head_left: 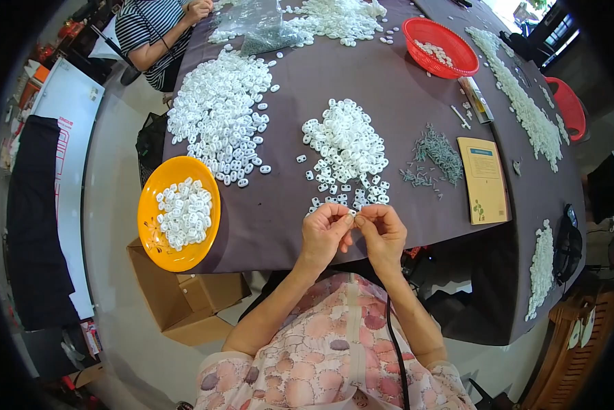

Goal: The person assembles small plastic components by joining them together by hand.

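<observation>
Near the table's front edge, my left hand (325, 236) and my right hand (384, 239) meet fingertip to fingertip. Both pinch one small white plastic piece (352, 213), mostly covered by the fingers. Just beyond them spreads a heap of small white oval pieces with two holes (348, 140), a few lying loose at its near side. To its right lies a pile of thin grey-green pins (440, 156). An orange plate (150, 236) on the left bears more white pieces.
A larger white heap (218, 102) covers the table's left side. At right are a yellow-brown booklet (483, 181), a red basket (465, 60) and a long row of white pieces (526, 109). Another person (153, 41) sits far left. A cardboard box (201, 301) stands below.
</observation>
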`<state>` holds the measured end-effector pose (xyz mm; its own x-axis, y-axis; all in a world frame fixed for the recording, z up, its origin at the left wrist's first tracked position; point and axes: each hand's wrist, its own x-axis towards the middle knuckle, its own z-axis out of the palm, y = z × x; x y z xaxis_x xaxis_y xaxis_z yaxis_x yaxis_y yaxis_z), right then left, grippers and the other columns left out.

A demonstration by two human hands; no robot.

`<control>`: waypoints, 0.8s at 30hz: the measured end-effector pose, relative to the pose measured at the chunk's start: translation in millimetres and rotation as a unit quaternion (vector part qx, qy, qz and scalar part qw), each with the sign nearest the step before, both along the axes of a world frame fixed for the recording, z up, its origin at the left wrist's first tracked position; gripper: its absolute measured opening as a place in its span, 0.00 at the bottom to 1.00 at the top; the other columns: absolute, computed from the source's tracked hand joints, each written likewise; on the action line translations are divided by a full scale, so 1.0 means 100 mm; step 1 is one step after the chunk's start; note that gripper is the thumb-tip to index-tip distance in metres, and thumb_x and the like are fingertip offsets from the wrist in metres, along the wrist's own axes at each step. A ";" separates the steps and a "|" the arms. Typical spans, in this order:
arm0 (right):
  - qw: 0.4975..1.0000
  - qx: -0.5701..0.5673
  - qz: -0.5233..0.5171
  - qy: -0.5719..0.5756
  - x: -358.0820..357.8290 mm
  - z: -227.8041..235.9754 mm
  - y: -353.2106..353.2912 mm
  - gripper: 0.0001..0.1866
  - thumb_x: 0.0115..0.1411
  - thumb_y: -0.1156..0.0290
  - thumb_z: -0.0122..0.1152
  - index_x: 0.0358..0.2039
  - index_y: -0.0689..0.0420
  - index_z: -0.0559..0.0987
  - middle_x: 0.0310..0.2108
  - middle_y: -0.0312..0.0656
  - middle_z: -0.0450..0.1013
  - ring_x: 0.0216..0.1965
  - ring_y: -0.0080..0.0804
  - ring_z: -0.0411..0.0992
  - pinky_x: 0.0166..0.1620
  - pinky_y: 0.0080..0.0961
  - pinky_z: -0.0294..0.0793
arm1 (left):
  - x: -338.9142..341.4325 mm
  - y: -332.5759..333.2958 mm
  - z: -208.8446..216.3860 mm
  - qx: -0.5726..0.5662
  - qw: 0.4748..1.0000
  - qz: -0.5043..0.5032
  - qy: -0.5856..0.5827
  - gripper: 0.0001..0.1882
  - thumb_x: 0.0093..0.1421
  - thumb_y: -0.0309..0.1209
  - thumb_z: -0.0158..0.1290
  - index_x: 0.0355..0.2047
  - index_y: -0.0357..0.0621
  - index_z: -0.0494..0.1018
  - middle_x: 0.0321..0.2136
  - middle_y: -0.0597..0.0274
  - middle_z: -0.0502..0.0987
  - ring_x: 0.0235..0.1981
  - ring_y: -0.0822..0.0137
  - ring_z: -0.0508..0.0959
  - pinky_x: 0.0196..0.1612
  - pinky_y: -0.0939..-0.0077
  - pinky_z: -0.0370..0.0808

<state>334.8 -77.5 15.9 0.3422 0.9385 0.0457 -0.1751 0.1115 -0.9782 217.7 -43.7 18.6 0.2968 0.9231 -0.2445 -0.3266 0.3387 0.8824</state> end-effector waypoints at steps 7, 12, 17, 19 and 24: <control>0.998 -0.009 -0.002 -0.056 0.06 -0.02 0.00 0.05 0.54 0.84 0.57 0.31 0.62 0.73 0.27 0.35 0.72 0.29 0.16 0.70 0.33 0.13 0.69 | 0.02 0.01 -0.01 0.010 1.000 -0.003 -0.013 0.04 0.59 0.23 0.51 0.31 0.33 0.73 0.21 0.62 0.76 0.15 0.79 0.72 0.15 0.87 0.71; 1.000 -0.005 0.017 -0.002 0.12 -0.08 0.04 0.05 0.55 0.83 0.56 0.32 0.61 0.73 0.26 0.33 0.73 0.28 0.15 0.69 0.32 0.12 0.69 | 0.01 0.01 0.00 -0.037 0.999 -0.014 -0.023 0.05 0.59 0.23 0.51 0.33 0.32 0.73 0.23 0.59 0.76 0.18 0.74 0.76 0.20 0.82 0.76; 1.000 -0.007 0.027 -0.010 0.17 -0.05 0.02 0.06 0.55 0.84 0.56 0.33 0.61 0.73 0.27 0.33 0.73 0.29 0.15 0.70 0.33 0.12 0.69 | 0.01 0.04 0.05 -0.064 0.997 -0.020 -0.039 0.06 0.60 0.24 0.50 0.34 0.31 0.73 0.24 0.58 0.76 0.20 0.72 0.77 0.21 0.80 0.78; 0.999 -0.008 0.030 -0.015 0.17 -0.04 0.01 0.06 0.55 0.84 0.56 0.33 0.61 0.73 0.27 0.33 0.73 0.29 0.15 0.70 0.33 0.12 0.69 | -0.02 0.05 0.02 -0.048 0.998 -0.039 -0.028 0.06 0.60 0.24 0.50 0.35 0.32 0.73 0.25 0.58 0.76 0.19 0.73 0.76 0.20 0.80 0.77; 0.996 0.014 0.021 -0.080 0.13 -0.03 0.00 0.03 0.55 0.82 0.56 0.30 0.61 0.74 0.26 0.34 0.73 0.28 0.16 0.69 0.32 0.14 0.68 | -0.02 0.02 -0.02 -0.006 0.999 -0.031 -0.025 0.06 0.61 0.24 0.49 0.35 0.33 0.73 0.24 0.59 0.76 0.18 0.74 0.76 0.19 0.82 0.76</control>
